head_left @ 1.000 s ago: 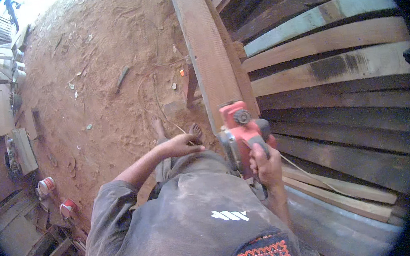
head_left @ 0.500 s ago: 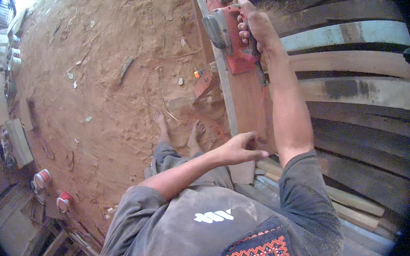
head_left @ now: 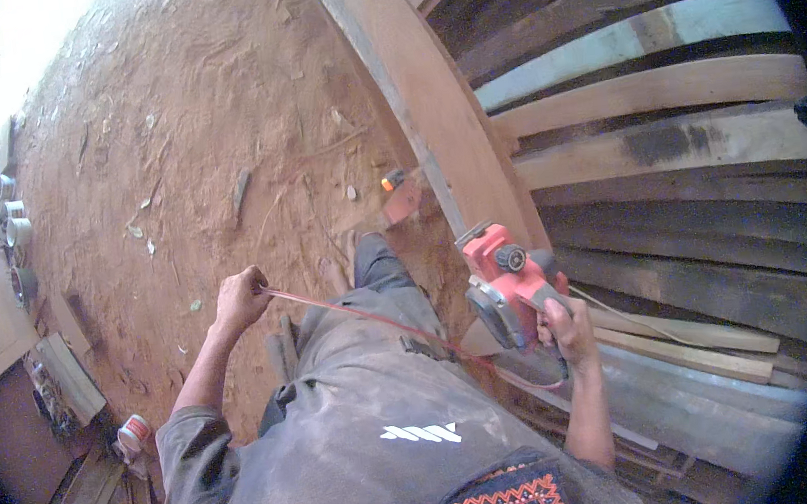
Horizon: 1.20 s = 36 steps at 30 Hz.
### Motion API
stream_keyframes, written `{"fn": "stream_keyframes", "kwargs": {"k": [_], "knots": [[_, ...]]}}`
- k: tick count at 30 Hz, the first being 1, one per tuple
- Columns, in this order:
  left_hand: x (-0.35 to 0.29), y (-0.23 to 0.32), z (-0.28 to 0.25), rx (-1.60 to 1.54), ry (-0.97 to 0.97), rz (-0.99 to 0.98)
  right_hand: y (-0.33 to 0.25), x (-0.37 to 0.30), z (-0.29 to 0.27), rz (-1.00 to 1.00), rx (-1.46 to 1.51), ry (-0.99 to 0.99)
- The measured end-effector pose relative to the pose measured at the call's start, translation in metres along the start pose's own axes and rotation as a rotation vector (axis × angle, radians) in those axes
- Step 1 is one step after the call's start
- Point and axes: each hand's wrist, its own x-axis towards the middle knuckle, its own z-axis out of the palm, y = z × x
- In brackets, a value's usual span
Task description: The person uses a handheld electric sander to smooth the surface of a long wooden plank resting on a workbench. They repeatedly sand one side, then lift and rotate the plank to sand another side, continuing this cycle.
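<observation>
My right hand grips the rear handle of a red and black electric hand planer, at the near end of a long wooden plank. The planer's round dark knob faces up toward me. Out to the left, my left hand is closed on a thin red power cord. That cord stretches across the front of my body toward the planer. The plank's left edge shows a greyish strip, while its top face is reddish brown.
Stacked boards, some painted pale blue, fill the right side. On the sandy floor lie wood scraps and a red object with an orange and black part. Tins and cut timber stand along the left.
My right hand has drawn the planer back from the plank's far part to its near end. My left hand has swung out left and now holds the cord taut.
</observation>
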Motion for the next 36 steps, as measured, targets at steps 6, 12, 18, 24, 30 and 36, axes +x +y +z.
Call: {"fn": "stream_keyframes", "kwargs": {"k": [6,12,18,24,30,36], "knots": [[0.076,-0.020,-0.078,-0.062,0.195,-0.035,-0.097,0.100,0.053,-0.063,0.034,-0.054],[0.133,-0.070,-0.143,-0.093,0.429,-0.160,-0.214,0.232,0.113,-0.071,0.075,-0.141],[0.191,-0.101,-0.162,-0.418,0.386,-0.522,-0.330,0.358,0.177,-0.168,0.107,-0.177],[0.225,-0.110,-0.133,-0.780,0.268,-0.700,-0.413,0.432,0.220,-0.186,0.123,-0.176],[0.316,-0.118,-0.152,-1.089,0.198,-0.854,-0.511,0.519,0.267,-0.180,0.047,-0.226],[0.438,-0.136,-0.241,-1.130,0.182,-0.914,-0.603,0.617,0.318,-0.194,0.076,-0.192]]}}
